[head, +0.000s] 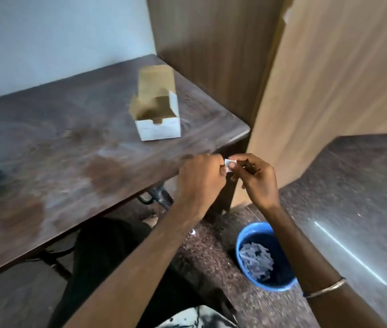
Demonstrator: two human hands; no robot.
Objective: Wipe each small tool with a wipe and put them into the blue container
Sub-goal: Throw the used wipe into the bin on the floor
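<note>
Both hands meet just past the table (74, 147) edge: the left hand (200, 178) has its fingers curled, the right hand (255, 178) pinches a small white wipe (229, 165) (a tool inside cannot be made out). The blue container (242, 240) stands on the floor below, holding grey small tools (256, 261). An open cardboard box (158, 117) sits on the table.

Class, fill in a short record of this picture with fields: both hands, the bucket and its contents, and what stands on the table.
left hand: curled, meeting the right hand at a small white wipe
right hand: pinches the wipe; a dark small tool seems held in it, blurred
blue container: on the floor, holding grey small tools
table: bears an open cardboard box
</note>
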